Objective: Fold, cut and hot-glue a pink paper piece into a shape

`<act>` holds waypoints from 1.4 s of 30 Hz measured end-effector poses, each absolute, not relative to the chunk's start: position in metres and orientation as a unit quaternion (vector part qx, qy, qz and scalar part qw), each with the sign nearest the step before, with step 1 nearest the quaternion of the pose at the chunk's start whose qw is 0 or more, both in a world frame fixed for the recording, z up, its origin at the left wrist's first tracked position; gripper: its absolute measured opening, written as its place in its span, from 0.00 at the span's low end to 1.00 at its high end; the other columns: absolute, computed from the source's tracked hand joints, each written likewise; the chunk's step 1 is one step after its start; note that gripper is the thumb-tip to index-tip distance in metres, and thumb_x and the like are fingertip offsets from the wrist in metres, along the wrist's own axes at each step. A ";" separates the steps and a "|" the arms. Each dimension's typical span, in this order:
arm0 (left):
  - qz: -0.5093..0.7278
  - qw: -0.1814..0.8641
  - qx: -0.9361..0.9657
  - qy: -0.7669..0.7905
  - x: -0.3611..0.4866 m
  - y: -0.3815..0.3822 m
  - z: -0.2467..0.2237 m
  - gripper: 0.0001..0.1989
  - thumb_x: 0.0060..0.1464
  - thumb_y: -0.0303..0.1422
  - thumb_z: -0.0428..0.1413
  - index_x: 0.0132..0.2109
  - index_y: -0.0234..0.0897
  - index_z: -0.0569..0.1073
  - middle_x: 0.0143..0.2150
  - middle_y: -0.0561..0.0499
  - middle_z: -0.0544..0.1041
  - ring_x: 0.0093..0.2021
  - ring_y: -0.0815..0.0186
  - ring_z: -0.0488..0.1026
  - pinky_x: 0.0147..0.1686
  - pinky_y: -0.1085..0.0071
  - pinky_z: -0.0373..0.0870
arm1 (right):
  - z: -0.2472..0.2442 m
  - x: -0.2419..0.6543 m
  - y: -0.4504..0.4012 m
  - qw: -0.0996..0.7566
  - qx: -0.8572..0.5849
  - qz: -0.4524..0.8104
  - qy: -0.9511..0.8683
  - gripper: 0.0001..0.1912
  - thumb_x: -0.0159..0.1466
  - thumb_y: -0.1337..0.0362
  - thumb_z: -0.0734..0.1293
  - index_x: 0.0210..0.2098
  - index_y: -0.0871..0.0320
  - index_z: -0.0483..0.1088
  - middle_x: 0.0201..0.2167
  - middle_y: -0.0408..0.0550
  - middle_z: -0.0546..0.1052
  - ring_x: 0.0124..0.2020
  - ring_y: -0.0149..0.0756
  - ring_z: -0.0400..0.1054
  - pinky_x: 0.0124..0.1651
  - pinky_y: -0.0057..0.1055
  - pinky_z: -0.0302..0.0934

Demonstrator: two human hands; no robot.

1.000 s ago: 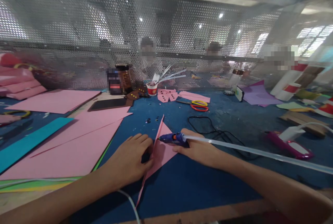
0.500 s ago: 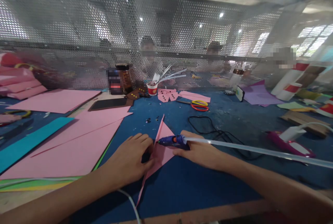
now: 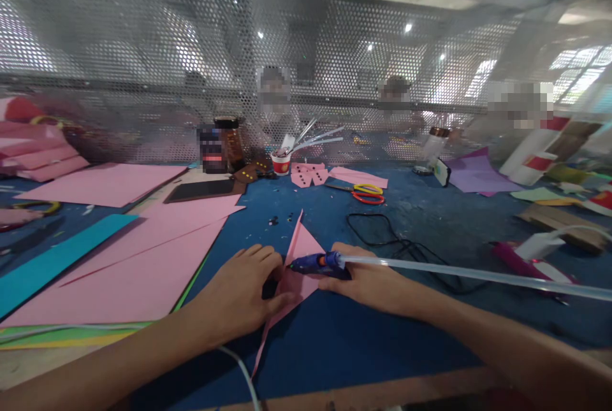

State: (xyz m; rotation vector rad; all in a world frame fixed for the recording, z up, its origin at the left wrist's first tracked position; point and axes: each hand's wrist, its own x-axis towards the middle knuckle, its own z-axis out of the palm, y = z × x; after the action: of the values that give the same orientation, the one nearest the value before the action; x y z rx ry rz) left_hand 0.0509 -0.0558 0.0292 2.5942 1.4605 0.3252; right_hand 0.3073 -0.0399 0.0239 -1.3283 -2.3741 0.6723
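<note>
A folded piece of pink paper [image 3: 302, 242] lies on the blue table in front of me, its left edge turned up in a narrow flap. My left hand [image 3: 246, 290] grips that flap, thumb on the near side and fingers curled behind it. In my right hand [image 3: 366, 277] is a blue glue gun [image 3: 313, 264] with its nozzle at the fold, close to my left fingers. A long clear glue stick [image 3: 430, 266] runs out of the gun's back end toward the right. My palm hides the gun's handle.
Pink sheets [image 3: 143, 271] and a teal strip [image 3: 62, 264] cover the left side. Scissors [image 3: 367, 194], a paper cup [image 3: 281, 164] and a dotted pink piece [image 3: 308, 175] lie beyond. A black cord [image 3: 382, 232] coils at right, near a magenta power strip [image 3: 507, 255]. Perforated metal mesh [image 3: 315, 48] stands behind.
The glue gun's nozzle has shifted slightly toward me along the fold. My left thumb reaches a little farther over the pink paper. The rest looks the same.
</note>
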 end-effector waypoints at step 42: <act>0.108 0.097 0.848 0.509 0.050 -0.053 0.025 0.17 0.58 0.50 0.55 0.35 0.40 0.71 0.36 0.50 0.74 0.39 0.56 0.68 0.39 0.63 0.59 | 0.044 0.362 0.022 0.326 -0.541 0.206 -0.747 0.20 0.66 0.47 0.64 0.44 0.58 0.71 0.28 0.45 0.75 0.28 0.36 0.69 0.32 0.29 0.61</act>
State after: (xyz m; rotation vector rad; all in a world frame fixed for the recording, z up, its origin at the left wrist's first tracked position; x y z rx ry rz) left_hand 0.0499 -0.0531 0.0255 2.5119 1.5089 0.3199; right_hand 0.3625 0.0222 0.0442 -1.4176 -1.9578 0.5400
